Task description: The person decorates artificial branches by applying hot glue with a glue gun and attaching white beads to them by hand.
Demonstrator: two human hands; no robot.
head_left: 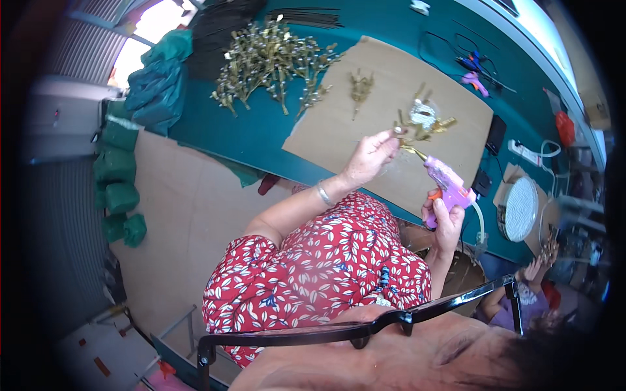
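My right hand grips a pink and purple hot glue gun, its tip pointing up and left at a small gold piece. The thumb and fingers of my left hand are pinched together on a gold leafy sprig, partly hidden by the fingertips. Just beyond the glue gun's tip, a cluster of white pearly beads with gold leaves around it rests over the brown cardboard sheet. Another gold sprig lies apart on the cardboard, farther left.
Several bead-tipped gold sprigs are heaped at the table's far left, beside dark thin rods. A second glue gun and cables lie at the far right. Near a white power strip stands a round white piece. A co-worker's hands show at right.
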